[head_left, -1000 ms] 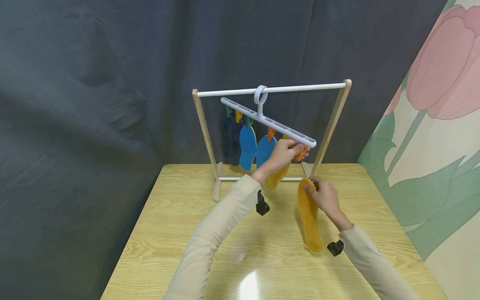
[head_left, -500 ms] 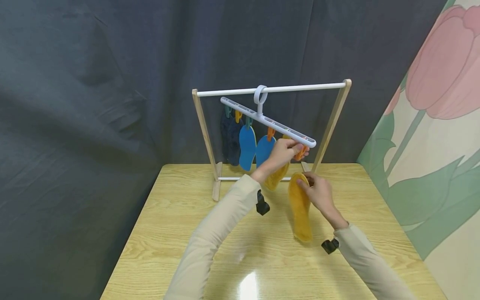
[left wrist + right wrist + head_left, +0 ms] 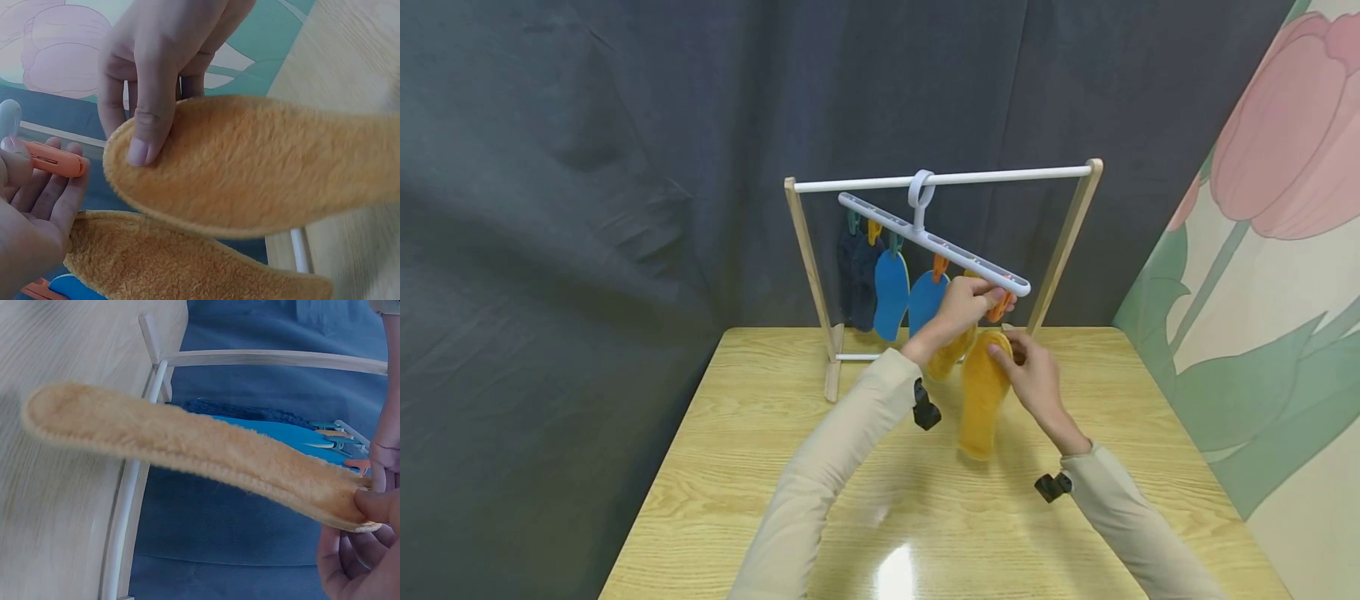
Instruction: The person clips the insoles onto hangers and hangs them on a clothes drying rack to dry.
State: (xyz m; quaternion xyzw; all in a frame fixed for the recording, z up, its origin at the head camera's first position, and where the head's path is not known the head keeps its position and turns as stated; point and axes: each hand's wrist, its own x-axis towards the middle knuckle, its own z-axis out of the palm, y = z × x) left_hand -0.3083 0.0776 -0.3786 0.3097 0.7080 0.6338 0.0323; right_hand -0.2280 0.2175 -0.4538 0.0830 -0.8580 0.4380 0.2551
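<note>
My right hand (image 3: 1037,379) pinches a fuzzy yellow insole (image 3: 981,408) at its rounded upper end, thumb on the plush face; the rest hangs down over the table. My left hand (image 3: 957,315) holds an orange clothespin (image 3: 56,159) between thumb and fingers, at the near right end of a pale hanger (image 3: 951,250). In the left wrist view the insole's end is right beside the clothespin, a small gap between them. Another yellow insole (image 3: 169,262) hangs just behind, partly hidden by my left hand in the head view.
The hanger hooks over the white bar (image 3: 1000,176) of a wooden rack (image 3: 1070,233). From other clothespins hang two blue insoles (image 3: 891,296) and dark fuzzy ones (image 3: 863,287). The rack stands on a wooden table (image 3: 760,450) before a dark curtain (image 3: 625,208).
My right hand has moved left and slightly up with the yellow insole, bringing it closer to the clothespin. My left hand stays nearly still, and the hanger has shifted very slightly.
</note>
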